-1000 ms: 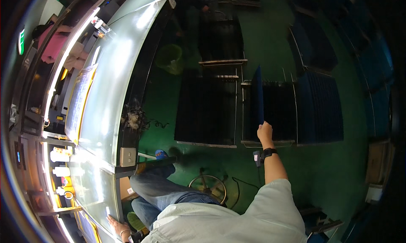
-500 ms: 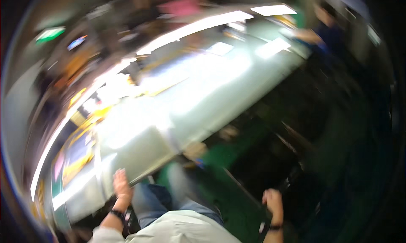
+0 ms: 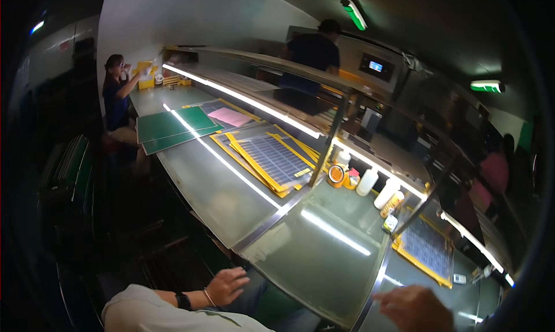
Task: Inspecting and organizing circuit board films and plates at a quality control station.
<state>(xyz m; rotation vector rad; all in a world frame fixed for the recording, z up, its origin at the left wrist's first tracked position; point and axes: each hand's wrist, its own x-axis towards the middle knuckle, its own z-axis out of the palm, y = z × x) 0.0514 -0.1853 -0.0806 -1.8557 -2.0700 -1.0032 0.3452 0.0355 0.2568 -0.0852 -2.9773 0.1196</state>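
Note:
My left hand is just off the near edge of the grey-green workbench, palm down and fingers slightly apart, with nothing in it. My right hand, a little blurred, hovers near the bench at the lower right; its fingers are loosely bent and nothing shows in them. Beyond the right hand lies a yellow-edged panel with a dark grid. More such panels are stacked farther left, touched by neither hand.
Two green boards and a pink sheet lie on the bench's far left part. White bottles and an orange tape roll stand beneath the lit shelf. One person works at the far end; another stands behind the shelf.
My view has swung left along the bench, bringing its far end and the green boards into sight. My left hand now lies farther right in the picture, as does my right hand.

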